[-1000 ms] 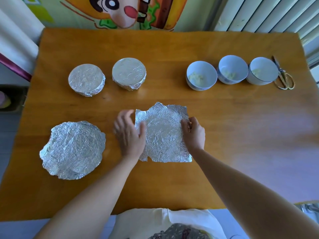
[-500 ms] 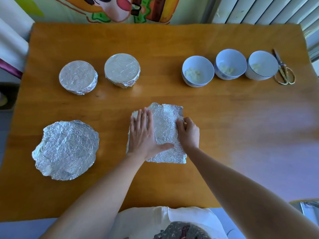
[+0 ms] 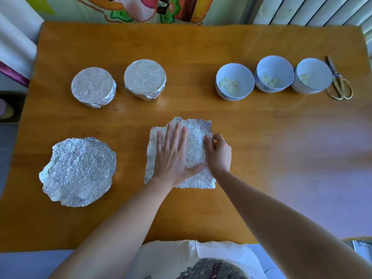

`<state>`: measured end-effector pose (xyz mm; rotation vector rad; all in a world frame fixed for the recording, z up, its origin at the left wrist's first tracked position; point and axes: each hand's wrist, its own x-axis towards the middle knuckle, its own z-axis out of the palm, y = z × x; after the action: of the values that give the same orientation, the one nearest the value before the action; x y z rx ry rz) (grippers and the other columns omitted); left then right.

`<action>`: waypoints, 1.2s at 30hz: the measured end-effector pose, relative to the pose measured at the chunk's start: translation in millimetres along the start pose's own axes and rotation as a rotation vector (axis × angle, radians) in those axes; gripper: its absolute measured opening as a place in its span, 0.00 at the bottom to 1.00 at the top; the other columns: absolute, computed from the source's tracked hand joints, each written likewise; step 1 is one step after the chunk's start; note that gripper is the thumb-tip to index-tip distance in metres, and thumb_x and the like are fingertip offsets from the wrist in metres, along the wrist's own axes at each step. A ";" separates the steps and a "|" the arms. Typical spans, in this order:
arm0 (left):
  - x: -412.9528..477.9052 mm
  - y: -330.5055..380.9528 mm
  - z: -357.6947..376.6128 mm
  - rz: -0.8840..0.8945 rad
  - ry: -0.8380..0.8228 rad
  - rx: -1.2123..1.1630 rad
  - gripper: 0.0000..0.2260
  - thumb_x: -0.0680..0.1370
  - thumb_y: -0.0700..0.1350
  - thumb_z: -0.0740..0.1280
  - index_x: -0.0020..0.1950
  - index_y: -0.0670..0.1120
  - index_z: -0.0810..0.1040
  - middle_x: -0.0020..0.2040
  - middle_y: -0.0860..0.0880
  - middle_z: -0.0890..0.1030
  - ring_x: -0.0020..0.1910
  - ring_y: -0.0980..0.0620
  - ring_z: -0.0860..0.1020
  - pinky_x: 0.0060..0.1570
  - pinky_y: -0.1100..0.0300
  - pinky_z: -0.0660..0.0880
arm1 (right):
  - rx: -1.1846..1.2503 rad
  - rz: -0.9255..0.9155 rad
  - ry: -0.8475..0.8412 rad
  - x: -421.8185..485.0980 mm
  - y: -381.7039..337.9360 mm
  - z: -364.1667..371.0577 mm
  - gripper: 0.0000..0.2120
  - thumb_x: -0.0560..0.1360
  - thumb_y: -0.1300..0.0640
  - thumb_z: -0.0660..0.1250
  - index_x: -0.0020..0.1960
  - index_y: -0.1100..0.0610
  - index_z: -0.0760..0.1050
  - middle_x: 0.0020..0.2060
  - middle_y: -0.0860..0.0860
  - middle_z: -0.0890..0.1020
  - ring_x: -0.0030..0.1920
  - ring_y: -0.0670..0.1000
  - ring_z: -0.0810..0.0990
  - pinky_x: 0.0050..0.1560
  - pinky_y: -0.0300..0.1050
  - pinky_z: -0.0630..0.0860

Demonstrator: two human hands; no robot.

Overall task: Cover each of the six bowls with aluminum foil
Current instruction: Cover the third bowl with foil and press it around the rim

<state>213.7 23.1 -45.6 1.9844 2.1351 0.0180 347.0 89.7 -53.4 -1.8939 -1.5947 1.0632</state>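
- One crinkled silver rectangular foil sheet (image 3: 196,144) lies flat on the orange-brown wooden table (image 3: 261,158), at its centre, near the person. Its long axis runs away from the person, the far end leaning slightly right.
- The left hand (image 3: 173,156) presses flat on the sheet, fingers straight and slightly spread, and hides its middle. The right hand (image 3: 219,153) pinches its right edge with curled fingers.
- Two foil-covered bowls (image 3: 92,86) (image 3: 144,77) stand far left.
- Three uncovered bluish-white bowls (image 3: 234,81) (image 3: 273,73) (image 3: 313,75) stand in a row far right. Each holds pale food that is hard to identify.
- One wide round crumpled foil piece (image 3: 78,171) lies at the left; what is under it is hidden.
- One pair of gold scissors (image 3: 339,83) lies just beside the rightmost bowl.
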 end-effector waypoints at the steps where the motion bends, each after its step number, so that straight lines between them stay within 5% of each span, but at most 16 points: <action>1: -1.1 -1.2 3.0 -0.029 -0.020 0.008 0.55 0.69 0.81 0.42 0.82 0.41 0.48 0.82 0.41 0.50 0.81 0.41 0.47 0.77 0.37 0.48 | -0.013 0.011 -0.004 0.5 1.1 -0.5 0.11 0.80 0.49 0.61 0.45 0.56 0.72 0.37 0.57 0.82 0.38 0.59 0.76 0.36 0.47 0.65; 8: -5.1 -6.5 7.9 -0.063 -0.024 -0.031 0.60 0.65 0.83 0.48 0.81 0.39 0.50 0.80 0.38 0.56 0.79 0.41 0.56 0.76 0.40 0.56 | 0.042 0.103 -0.059 1.8 9.0 4.2 0.14 0.80 0.48 0.61 0.44 0.57 0.74 0.36 0.54 0.81 0.39 0.58 0.78 0.39 0.50 0.72; 16: -5.1 -5.7 5.5 -0.072 -0.019 -0.033 0.62 0.63 0.84 0.50 0.79 0.36 0.55 0.76 0.37 0.65 0.72 0.38 0.66 0.70 0.42 0.65 | 0.081 0.126 -0.132 4.1 11.1 6.7 0.16 0.81 0.49 0.61 0.37 0.55 0.70 0.26 0.48 0.73 0.31 0.54 0.72 0.36 0.48 0.70; 21: -4.9 -5.1 3.6 -0.085 -0.026 -0.018 0.62 0.63 0.84 0.47 0.79 0.36 0.55 0.76 0.37 0.65 0.71 0.38 0.67 0.69 0.42 0.64 | 0.119 0.172 -0.252 6.1 8.6 0.0 0.15 0.81 0.49 0.62 0.39 0.56 0.71 0.24 0.49 0.73 0.20 0.42 0.70 0.28 0.40 0.68; 24: -4.9 -4.1 2.5 -0.094 -0.041 -0.001 0.63 0.63 0.84 0.47 0.80 0.36 0.54 0.77 0.37 0.63 0.71 0.38 0.66 0.70 0.42 0.63 | 0.120 0.140 -0.112 8.4 10.4 -4.0 0.08 0.79 0.53 0.64 0.52 0.57 0.73 0.34 0.47 0.79 0.34 0.48 0.78 0.39 0.44 0.72; 28: -5.2 -3.2 2.5 -0.105 -0.042 0.007 0.62 0.63 0.84 0.49 0.80 0.35 0.53 0.77 0.36 0.63 0.72 0.37 0.66 0.71 0.42 0.63 | -0.033 -0.475 0.169 9.8 -2.9 -11.4 0.12 0.77 0.60 0.62 0.59 0.62 0.73 0.52 0.54 0.77 0.51 0.53 0.75 0.53 0.43 0.68; 31: -4.8 -1.8 2.3 -0.109 -0.028 -0.005 0.61 0.63 0.82 0.53 0.78 0.34 0.56 0.75 0.36 0.65 0.71 0.38 0.67 0.70 0.42 0.64 | -0.147 -0.745 -0.084 5.4 -12.8 -3.3 0.16 0.79 0.56 0.59 0.65 0.60 0.73 0.61 0.53 0.77 0.59 0.54 0.74 0.58 0.46 0.68; 36: -4.7 -2.1 1.8 -0.117 -0.049 0.020 0.61 0.63 0.81 0.53 0.79 0.34 0.55 0.76 0.38 0.64 0.73 0.41 0.66 0.72 0.45 0.62 | -0.232 -0.637 -0.359 5.0 0.6 16.5 0.23 0.81 0.48 0.52 0.72 0.56 0.68 0.67 0.51 0.75 0.65 0.52 0.73 0.61 0.50 0.70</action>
<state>212.3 17.9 -47.0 1.8473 2.2247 -0.0712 334.6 92.1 -65.2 -1.1921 -2.3908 0.9857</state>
